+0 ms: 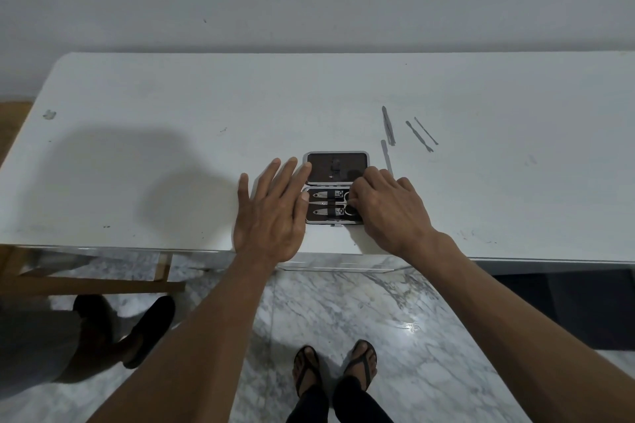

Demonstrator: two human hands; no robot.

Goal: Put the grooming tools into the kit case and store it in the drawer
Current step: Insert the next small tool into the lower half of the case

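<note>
The small kit case (335, 166) lies open near the front edge of the white table (171, 148), its dark lid flat on the far side. Two nail clippers (328, 195) and a thin tool sit strapped in its near half. My left hand (271, 213) rests flat beside the case's left edge, fingers spread, fingertips touching the case. My right hand (388, 209) covers the right end of the near half, fingers curled over a black ring-handled tool (350, 210), probably scissors. Loose on the table to the right lie tweezers (388, 125), a flat file (386, 154) and two thin picks (420, 136).
A pale wall stands behind the table. Under the table's front edge, a drawer front (336, 266) shows. A wooden chair frame (86, 282) stands at the lower left, next to another person's leg and dark shoe (151, 330). The floor is marble; my sandalled feet (335, 367) show below.
</note>
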